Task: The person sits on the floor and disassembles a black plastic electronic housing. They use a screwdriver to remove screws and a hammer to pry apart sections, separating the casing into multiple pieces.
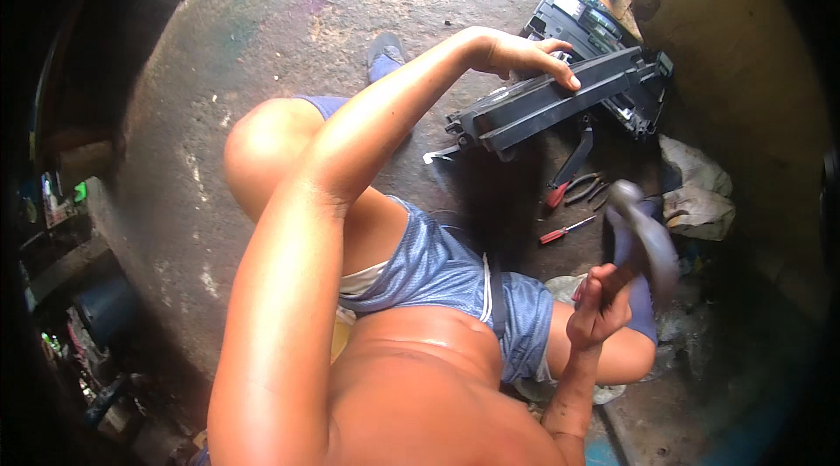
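My left hand (pixel 525 55) rests on top of a long black plastic and metal housing (pixel 560 98) that stands tilted on the concrete floor in front of me, fingers spread over its upper edge. My right hand (pixel 599 304) is closed around the handle of a hammer (pixel 643 234), whose blurred metal head is raised at the right. I sit on the floor with my knees bent, in blue shorts.
Red-handled pliers (pixel 569 190) and a red-handled screwdriver (pixel 564 231) lie on the floor below the housing. A crumpled white rag (pixel 700 190) sits to the right. Another dark electronic unit (pixel 577 11) lies behind. A rusty drum wall (pixel 735 55) rises at the right.
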